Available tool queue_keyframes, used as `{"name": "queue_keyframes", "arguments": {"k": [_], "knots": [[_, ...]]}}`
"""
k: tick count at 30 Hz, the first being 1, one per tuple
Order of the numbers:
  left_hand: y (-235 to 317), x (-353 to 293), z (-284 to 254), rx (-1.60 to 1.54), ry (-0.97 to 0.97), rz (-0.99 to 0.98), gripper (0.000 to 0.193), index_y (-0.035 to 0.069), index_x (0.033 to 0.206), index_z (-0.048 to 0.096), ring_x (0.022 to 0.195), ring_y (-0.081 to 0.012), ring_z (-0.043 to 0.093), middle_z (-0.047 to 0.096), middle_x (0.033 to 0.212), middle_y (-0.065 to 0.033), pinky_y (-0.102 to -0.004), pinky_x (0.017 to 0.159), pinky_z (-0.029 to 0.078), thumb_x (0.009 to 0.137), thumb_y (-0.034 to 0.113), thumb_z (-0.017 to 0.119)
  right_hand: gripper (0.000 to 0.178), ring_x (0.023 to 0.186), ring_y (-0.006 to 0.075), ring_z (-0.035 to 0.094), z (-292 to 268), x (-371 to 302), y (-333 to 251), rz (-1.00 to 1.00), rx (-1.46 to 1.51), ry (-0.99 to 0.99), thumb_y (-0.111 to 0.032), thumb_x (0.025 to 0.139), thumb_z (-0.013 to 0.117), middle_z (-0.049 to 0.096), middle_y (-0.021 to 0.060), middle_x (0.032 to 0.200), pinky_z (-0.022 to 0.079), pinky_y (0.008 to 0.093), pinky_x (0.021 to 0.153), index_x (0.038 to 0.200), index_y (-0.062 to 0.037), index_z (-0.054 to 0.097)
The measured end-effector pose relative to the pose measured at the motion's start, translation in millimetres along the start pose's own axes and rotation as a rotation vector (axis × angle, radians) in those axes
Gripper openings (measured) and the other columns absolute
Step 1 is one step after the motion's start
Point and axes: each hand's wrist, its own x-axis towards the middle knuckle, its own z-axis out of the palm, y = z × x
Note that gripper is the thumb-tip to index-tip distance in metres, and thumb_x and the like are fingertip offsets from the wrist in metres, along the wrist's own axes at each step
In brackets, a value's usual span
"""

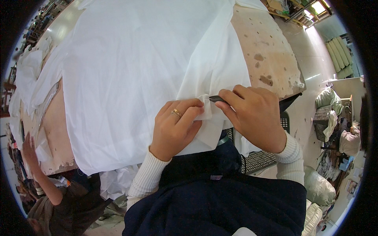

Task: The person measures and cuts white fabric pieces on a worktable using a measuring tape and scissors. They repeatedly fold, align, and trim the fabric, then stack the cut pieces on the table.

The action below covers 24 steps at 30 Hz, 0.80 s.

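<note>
A large white cloth (118, 67) is spread over the table and hangs past its near edge. My left hand (176, 125), with a gold ring on one finger, pinches a gathered fold of this cloth between thumb and fingers. To its right, my right hand (254, 114) is closed around a small black tool (215, 98) that looks like thread snips. The tool's narrow tip points left and lies at the pinched fold, close to my left fingertips. Most of the tool is hidden inside my right hand, and I cannot tell whether its tip touches the cloth.
Bare tabletop (262, 51) with dark stains shows at the right. Another person's arm (39, 173) reaches in at the lower left, beside more crumpled white cloth (29, 74). A dark perforated crate (260, 161) stands by my right forearm. Further right are a basket (323, 118) and stuffed bags (319, 185).
</note>
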Motion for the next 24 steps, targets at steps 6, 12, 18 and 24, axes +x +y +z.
{"name": "queue_keyframes", "arguments": {"k": [6,12,18,24], "knots": [[0,-1,-1,-0.01,0.011,0.007,0.028,0.005,0.082,0.056,0.079,-0.0227,0.062,0.064,0.09,-0.0053,-0.0327,0.068,0.048,0.058,0.0,0.069,0.016,0.051,0.0188,0.057,4,-3,3,-0.013,0.047,0.08,-0.024,0.082,0.062,0.054,0.004,0.062,0.042,0.03,0.047,0.077,-0.0089,0.061],[0,-4,1,-0.066,0.051,-0.059,0.027,0.005,0.084,0.055,0.078,-0.024,0.062,0.064,0.089,-0.0071,-0.0329,0.068,0.049,0.061,-0.001,0.068,0.02,0.056,0.0228,0.06,4,-10,10,0.163,0.191,0.162,-0.026,0.083,0.062,0.059,0.006,0.067,0.044,0.0312,0.051,0.087,-0.0066,0.062],[3,-5,0,-0.3,0.279,-0.274,0.013,0.002,0.085,0.053,0.071,-0.0197,0.059,0.061,0.082,-0.0105,-0.0267,0.067,0.047,0.074,-0.004,0.06,0.037,0.083,0.0218,0.064,8,-38,24,0.555,0.476,0.387,-0.03,0.081,0.067,0.063,0.0141,0.094,0.049,0.0327,0.07,0.107,-0.0043,0.057],[6,2,-5,-0.334,0.363,-0.284,0.008,-0.001,0.087,0.052,0.068,-0.0123,0.052,0.054,0.074,-0.0083,-0.0236,0.063,0.044,0.081,-0.002,0.058,0.035,0.072,0.0185,0.059,47,-59,8,0.454,0.552,0.248,-0.022,0.081,0.068,0.06,0.0076,0.092,0.046,0.029,0.063,0.107,-0.0022,0.055]]}}
